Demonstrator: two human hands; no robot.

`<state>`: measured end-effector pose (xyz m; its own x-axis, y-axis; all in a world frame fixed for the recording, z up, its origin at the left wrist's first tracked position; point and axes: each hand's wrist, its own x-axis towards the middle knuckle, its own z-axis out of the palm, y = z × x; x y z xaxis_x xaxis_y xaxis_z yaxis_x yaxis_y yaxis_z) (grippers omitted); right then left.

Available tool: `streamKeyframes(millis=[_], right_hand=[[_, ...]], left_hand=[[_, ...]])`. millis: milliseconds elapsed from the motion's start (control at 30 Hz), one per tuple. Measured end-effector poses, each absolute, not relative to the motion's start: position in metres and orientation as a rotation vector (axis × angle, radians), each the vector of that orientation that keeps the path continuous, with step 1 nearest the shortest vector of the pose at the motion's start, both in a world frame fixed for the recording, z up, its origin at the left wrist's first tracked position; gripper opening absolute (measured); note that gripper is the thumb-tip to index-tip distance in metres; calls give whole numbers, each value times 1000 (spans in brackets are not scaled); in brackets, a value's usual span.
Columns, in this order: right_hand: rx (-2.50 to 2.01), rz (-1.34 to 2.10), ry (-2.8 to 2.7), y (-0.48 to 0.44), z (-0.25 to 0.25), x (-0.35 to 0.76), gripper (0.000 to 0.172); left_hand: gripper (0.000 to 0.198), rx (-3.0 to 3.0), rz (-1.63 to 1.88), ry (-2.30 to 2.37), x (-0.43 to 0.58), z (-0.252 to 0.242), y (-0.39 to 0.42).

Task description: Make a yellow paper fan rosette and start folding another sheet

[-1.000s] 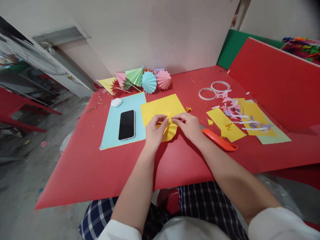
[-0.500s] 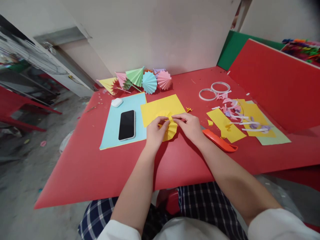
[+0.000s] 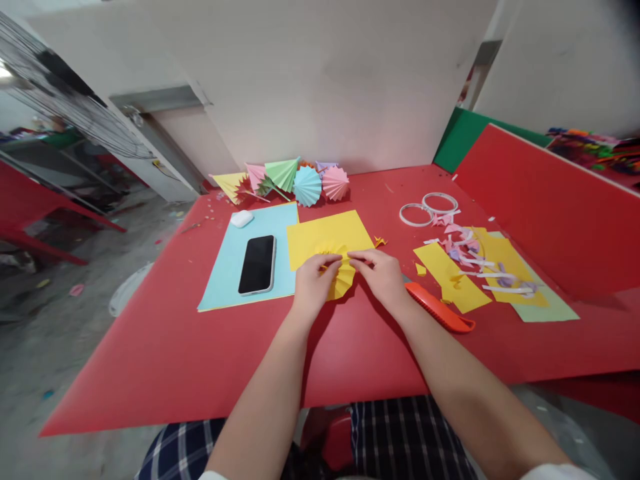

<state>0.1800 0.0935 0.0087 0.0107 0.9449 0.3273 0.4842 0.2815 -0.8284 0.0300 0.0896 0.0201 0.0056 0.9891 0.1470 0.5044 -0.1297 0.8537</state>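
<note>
Between my hands is a pleated yellow paper disc [image 3: 342, 283], its folds fanned out in a round. My left hand [image 3: 314, 280] pinches it from the left, thumb and fingers closed near its centre. From the right, my right hand [image 3: 379, 272] pinches the disc close to the same spot; the fingertips of both hands nearly meet. Part of the disc is hidden behind my fingers. Beneath its far side lies a flat yellow paper sheet [image 3: 330, 230]. An orange utility knife [image 3: 440, 308] rests beside my right forearm.
A black phone [image 3: 258, 264] and a white case [image 3: 242, 219] lie on blue paper [image 3: 223, 267] to the left. Several small paper umbrellas [image 3: 307, 187] stand along the wall. White tape rings [image 3: 416, 215], paper scraps and yellow strips [image 3: 450, 277] are at the right, before a red board [image 3: 545, 207].
The camera view has tilted up, so everything sits lower in the picture. Both hands keep their pinch on the pleated disc, with hardly any shift.
</note>
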Motion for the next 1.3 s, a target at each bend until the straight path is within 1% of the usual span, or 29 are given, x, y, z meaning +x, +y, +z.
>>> streamKeyframes(millis=[133,433,1100,1300], right_hand=[[-1342,579,-1659,93,8,180,14],[-1341,521,-1738,93,10,178,11],[-1339,597,-1722,94,6,177,11],[-1336,501,-1825,94,6,178,11]], left_hand=[[15,1787,1043,1551,30,22,89],[15,1899,1016,1561,30,22,90],[17,1939,961,1575,29,19,91],[19,1979,920,1574,28,19,92]])
